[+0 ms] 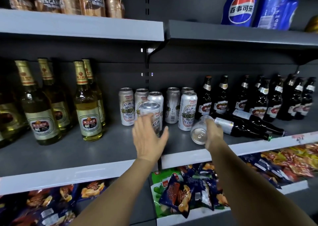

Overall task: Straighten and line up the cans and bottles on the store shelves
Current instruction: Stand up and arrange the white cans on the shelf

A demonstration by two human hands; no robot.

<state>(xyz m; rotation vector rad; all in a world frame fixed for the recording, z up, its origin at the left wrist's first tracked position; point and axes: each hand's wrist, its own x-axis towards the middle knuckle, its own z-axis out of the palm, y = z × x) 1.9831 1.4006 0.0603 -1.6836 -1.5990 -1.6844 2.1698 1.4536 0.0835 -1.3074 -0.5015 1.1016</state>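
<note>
- The middle shelf (86,150) is carrying everything both hands are reaching for.
- Two dark bottles (240,124) are lying flat just right of the right hand's grip, with upright dark bottles (258,98) standing behind them.
- Upright silver cans (187,110) are standing just behind and between the two grips.
- The left hand (149,136) is wrapping spread fingers round a tilted can (152,112).
- The right hand (213,131) is gripping a tipped can (199,132), its top facing the camera.
</note>
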